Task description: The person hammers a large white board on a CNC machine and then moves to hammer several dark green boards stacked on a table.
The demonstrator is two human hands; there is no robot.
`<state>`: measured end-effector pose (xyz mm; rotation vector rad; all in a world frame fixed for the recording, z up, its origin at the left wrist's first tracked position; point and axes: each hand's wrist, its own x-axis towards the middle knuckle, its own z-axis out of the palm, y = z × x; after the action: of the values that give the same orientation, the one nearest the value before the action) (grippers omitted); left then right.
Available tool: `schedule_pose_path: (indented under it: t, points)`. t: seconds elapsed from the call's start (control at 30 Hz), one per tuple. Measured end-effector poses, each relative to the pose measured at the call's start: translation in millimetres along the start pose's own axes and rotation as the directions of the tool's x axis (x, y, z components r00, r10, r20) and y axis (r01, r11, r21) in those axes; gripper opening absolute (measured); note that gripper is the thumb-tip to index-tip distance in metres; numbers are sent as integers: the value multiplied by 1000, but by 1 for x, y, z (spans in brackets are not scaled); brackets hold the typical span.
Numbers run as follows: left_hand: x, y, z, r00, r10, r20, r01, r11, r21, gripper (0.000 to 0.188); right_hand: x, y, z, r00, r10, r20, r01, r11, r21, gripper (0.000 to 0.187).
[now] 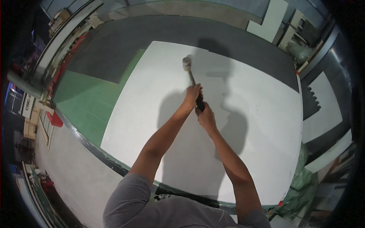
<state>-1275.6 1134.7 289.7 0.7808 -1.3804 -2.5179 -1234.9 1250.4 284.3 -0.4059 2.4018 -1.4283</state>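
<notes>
Both my hands grip one long-handled hammer (187,64), with a pale rounded head, a thin shaft and a black grip. My left hand (192,95) is closed round the handle farther up, toward the shaft. Just behind it, my right hand (206,116) wraps the lower end of the black grip. The hammer points away from me over a large white sheet (266,125), its head over the far part. The head is slightly blurred, and I cannot tell whether it touches the sheet. Shadows of me and the hammer fall across the white surface.
The sheet lies on a wide table with a green area (85,102) on the left and a dark grey area (152,28) beyond. A cut white panel (323,102) lies at the right, above crumpled green plastic (304,174). A metal rail (62,41) runs along the far left.
</notes>
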Motion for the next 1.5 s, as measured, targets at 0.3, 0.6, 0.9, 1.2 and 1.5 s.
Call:
schedule_pose_path:
  t: [0.3,0.6,0.9,1.2,1.5]
  points:
    - [97,1,16,989,145,-1,-136,933,333,32,80,-27,-4,979,203,33,-204,938,281,15]
    - [98,-1,3,978,196,73,-208,889,407,33,85,-29,6,974,222,51,-226,916,330,14]
    - [123,15,-47,953,301,-6,-254,815,521,41,101,-57,41,969,203,141,-237,928,289,10]
    - [161,96,-103,845,502,-187,-349,780,519,31,161,-117,95,957,73,280,-162,937,310,9]
    - [159,87,-170,851,431,-300,-255,838,482,28,159,-112,152,919,122,374,-213,953,213,10]
